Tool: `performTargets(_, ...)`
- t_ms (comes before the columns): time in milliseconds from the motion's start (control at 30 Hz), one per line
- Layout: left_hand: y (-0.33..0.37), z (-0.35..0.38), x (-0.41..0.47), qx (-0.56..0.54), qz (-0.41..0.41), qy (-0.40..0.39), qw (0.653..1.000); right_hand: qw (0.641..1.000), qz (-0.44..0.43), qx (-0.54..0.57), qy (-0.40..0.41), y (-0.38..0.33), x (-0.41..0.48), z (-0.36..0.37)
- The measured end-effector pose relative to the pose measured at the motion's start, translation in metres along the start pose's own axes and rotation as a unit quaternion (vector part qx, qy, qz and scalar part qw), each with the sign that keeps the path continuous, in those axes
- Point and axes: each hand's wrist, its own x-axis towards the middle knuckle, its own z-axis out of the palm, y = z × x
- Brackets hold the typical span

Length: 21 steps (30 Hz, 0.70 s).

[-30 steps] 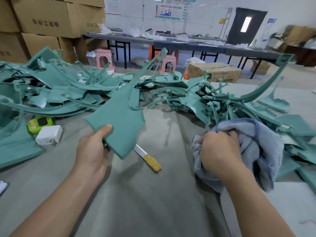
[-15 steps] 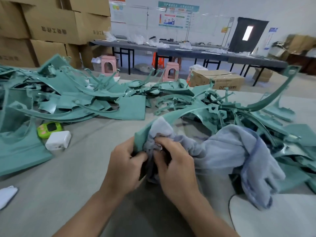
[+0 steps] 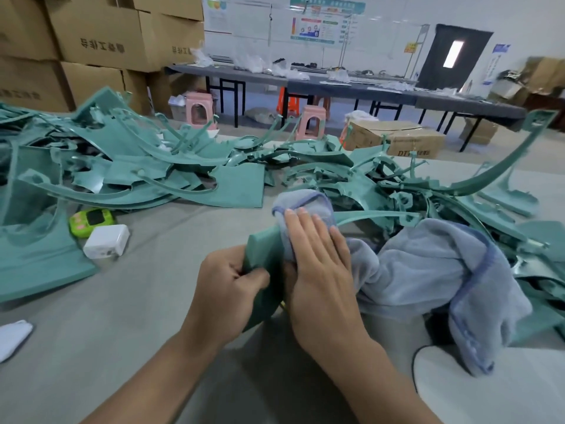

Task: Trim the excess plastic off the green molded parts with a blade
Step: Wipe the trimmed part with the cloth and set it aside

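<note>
My left hand [image 3: 227,284] grips the near edge of a green molded part [image 3: 264,252] held over the grey table [image 3: 122,347]. A thin curved arm of that part runs off to the right. My right hand [image 3: 318,258] lies flat on a blue-grey cloth [image 3: 428,270] and presses it onto the part's face, fingers stretched out. Most of the cloth trails to the right over more green parts. A sliver of yellow shows below the part between my hands; the blade itself is hidden.
Piles of green molded parts [image 3: 128,166] cover the table's left, back and right. A green gadget [image 3: 91,221] and a white charger [image 3: 107,241] lie at the left. A white scrap [image 3: 12,336] sits at the left edge. Cardboard boxes [image 3: 101,35] and long tables stand behind.
My left hand brought the green part down from its raised position to the cloth. My right hand went from clutching the bunched cloth to lying flat and pushing it up the part's face.
</note>
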Motion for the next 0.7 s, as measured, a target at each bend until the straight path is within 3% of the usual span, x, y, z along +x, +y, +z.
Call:
performTargets(133,0.001,-0.002,-0.003,-0.004,0.012,0.019,1.000,0.998,-0.057,-0.011,0.020,0.010,0.004,-0.011)
performTargets(467,0.004,-0.011,-0.001,-0.005,0.030,0.017,0.999,0.986,0.100,-0.113,0.070,0.064,0.012,-0.029)
performTargets(700,-0.020,-0.039,0.028,-0.051,-0.026,0.105,0.993,0.987,0.101,-0.112,0.049,0.067,0.012,-0.030)
